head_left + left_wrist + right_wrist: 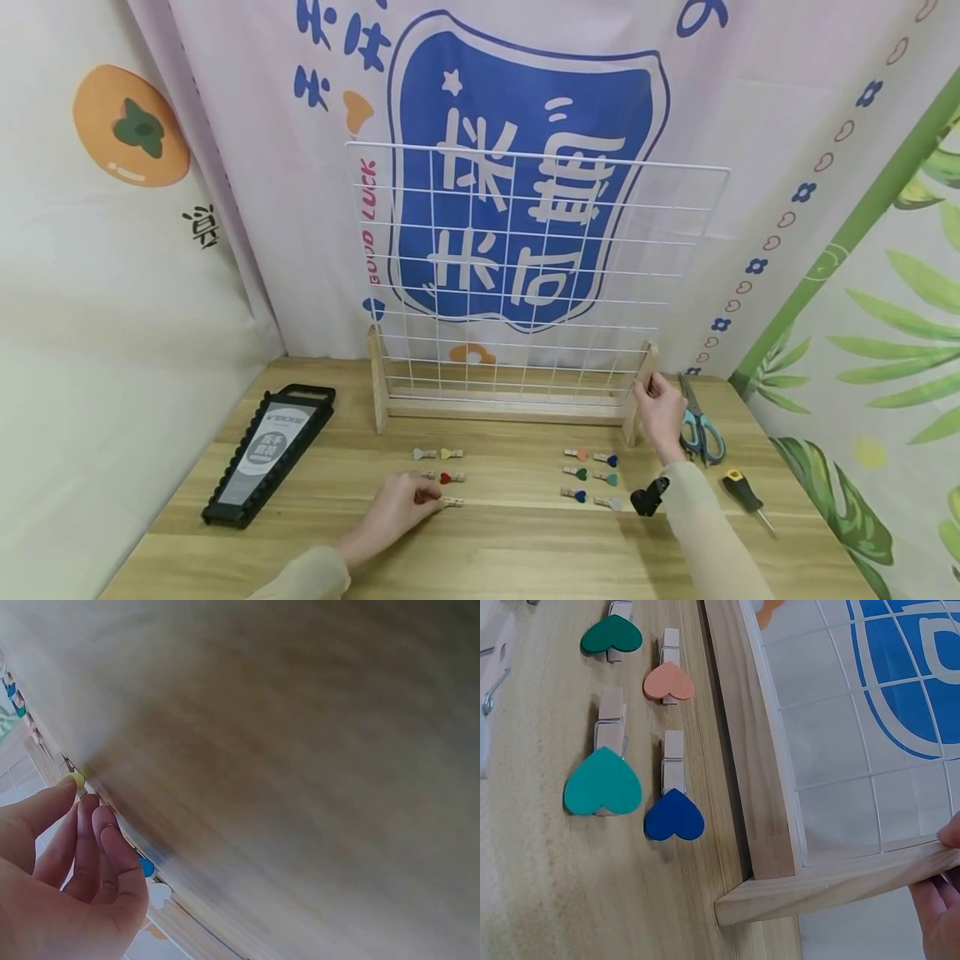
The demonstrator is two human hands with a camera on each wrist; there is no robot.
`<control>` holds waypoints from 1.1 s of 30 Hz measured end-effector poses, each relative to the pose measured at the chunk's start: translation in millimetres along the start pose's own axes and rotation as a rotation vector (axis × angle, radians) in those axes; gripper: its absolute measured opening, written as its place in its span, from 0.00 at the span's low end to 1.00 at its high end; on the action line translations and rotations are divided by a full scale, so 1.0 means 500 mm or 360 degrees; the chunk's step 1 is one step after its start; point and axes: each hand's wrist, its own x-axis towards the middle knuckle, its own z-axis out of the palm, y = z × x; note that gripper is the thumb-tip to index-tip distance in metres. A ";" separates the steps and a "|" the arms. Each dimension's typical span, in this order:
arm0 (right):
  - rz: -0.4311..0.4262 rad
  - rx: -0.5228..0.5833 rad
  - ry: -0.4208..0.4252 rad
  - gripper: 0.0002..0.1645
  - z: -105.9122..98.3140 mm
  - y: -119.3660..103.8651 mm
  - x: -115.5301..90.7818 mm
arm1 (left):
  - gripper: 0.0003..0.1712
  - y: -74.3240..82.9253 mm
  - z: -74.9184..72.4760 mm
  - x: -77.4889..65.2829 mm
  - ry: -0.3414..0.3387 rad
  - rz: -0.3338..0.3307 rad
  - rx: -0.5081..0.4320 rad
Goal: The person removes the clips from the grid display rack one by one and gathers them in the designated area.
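In the head view my left hand [393,510] pinches a small wooden clothespin [453,502] near the tabletop. The left wrist view has the thumb against the yellow heart [78,780] on it. Close by lie a red-heart clothespin [452,477], a yellow-heart one [452,454] and a white-heart one [423,454]; another is partly hidden behind the hand. My right hand [662,412] grips the right wooden upright [840,889] of the stand, fingers on one side and thumb on the other. A white wire grid [525,275] stands upright in that stand.
Several heart clothespins, one with a teal heart [604,782], lie in rows left of the right forearm. A black tool holder [268,454] lies at the left. Scissors [701,429] and a screwdriver [746,498] lie at the right. Printed curtains [315,208] hang behind the table.
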 end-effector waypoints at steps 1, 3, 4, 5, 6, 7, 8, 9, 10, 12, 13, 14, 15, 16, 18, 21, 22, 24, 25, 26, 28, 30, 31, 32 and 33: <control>0.0003 -0.0003 0.0000 0.17 0.000 0.001 0.000 | 0.04 0.001 0.000 0.000 -0.0007 -0.0007 -0.0005; 0.0002 -0.0003 -0.0007 0.18 0.001 0.004 0.001 | 0.04 0.001 0.000 0.000 -0.0022 -0.0024 -0.0021; 0.0004 0.0000 -0.0012 0.18 0.001 0.005 0.001 | 0.04 0.002 0.000 -0.001 -0.0027 -0.0030 -0.0024; 0.0007 0.0002 -0.0015 0.18 0.001 0.006 0.001 | 0.04 0.002 0.000 -0.001 -0.0031 -0.0034 -0.0026; 0.0010 0.0005 -0.0018 0.18 0.001 0.006 0.001 | 0.04 0.002 0.000 -0.001 -0.0037 -0.0037 -0.0030; 0.0012 0.0002 -0.0021 0.18 0.001 0.007 0.001 | 0.04 0.002 0.000 -0.002 -0.0040 -0.0038 -0.0031; 0.0012 0.0000 -0.0024 0.18 0.001 0.008 0.002 | 0.04 0.002 0.000 -0.002 -0.0042 -0.0040 -0.0031; 0.0012 -0.0003 -0.0026 0.18 0.000 0.008 0.002 | 0.04 0.002 0.000 -0.002 -0.0042 -0.0041 -0.0030; 0.0010 -0.0006 -0.0027 0.18 0.000 0.008 0.003 | 0.04 0.002 0.001 -0.003 -0.0043 -0.0041 -0.0023; 0.0006 -0.0016 -0.0029 0.17 0.000 0.008 0.004 | 0.04 0.002 0.001 -0.003 -0.0042 -0.0041 -0.0016; 0.0003 -0.0026 -0.0028 0.17 0.000 0.009 0.006 | 0.04 0.002 0.000 -0.003 -0.0042 -0.0039 -0.0012; 0.0001 -0.0031 -0.0028 0.16 -0.001 0.009 0.006 | 0.04 0.002 0.000 -0.003 -0.0041 -0.0037 -0.0009; 0.0000 -0.0032 -0.0030 0.15 -0.001 0.009 0.007 | 0.04 0.001 0.000 -0.003 -0.0040 -0.0036 -0.0007; 0.0000 -0.0037 -0.0030 0.15 -0.001 0.009 0.008 | 0.04 0.001 0.000 -0.003 -0.0039 -0.0034 -0.0006; 0.0005 -0.0037 -0.0041 0.13 -0.002 0.009 0.009 | 0.04 0.001 0.000 -0.002 -0.0040 -0.0030 -0.0011; 0.0012 -0.0028 -0.0073 0.09 -0.003 0.009 0.010 | 0.05 -0.001 0.000 -0.002 -0.0044 -0.0030 -0.0023; 0.0016 -0.0027 -0.0087 0.09 -0.004 0.010 0.011 | 0.05 -0.001 0.000 -0.002 -0.0046 -0.0031 -0.0027; 0.0025 -0.0017 -0.0113 0.10 -0.005 0.009 0.011 | 0.05 0.000 -0.001 -0.002 -0.0052 -0.0035 -0.0035; 0.0029 -0.0015 -0.0120 0.11 -0.006 0.009 0.011 | 0.05 0.000 -0.001 -0.002 -0.0054 -0.0037 -0.0037; 0.0033 -0.0013 -0.0125 0.12 -0.006 0.008 0.011 | 0.05 0.000 -0.001 -0.002 -0.0055 -0.0039 -0.0037; 0.0029 -0.0008 -0.0122 0.12 -0.007 0.007 0.012 | 0.05 0.000 -0.001 -0.001 -0.0056 -0.0039 -0.0035; 0.0024 -0.0001 -0.0118 0.12 -0.007 0.006 0.013 | 0.05 0.001 -0.001 -0.001 -0.0055 -0.0037 -0.0033; 0.0020 0.0003 -0.0119 0.13 -0.008 0.006 0.013 | 0.05 0.001 0.000 -0.001 -0.0054 -0.0036 -0.0031; 0.0019 0.0008 -0.0123 0.13 -0.009 0.006 0.014 | 0.05 0.001 -0.001 0.000 -0.0054 -0.0034 -0.0032; 0.0020 0.0019 -0.0130 0.15 -0.010 0.007 0.014 | 0.05 0.001 -0.001 0.000 -0.0056 -0.0033 -0.0038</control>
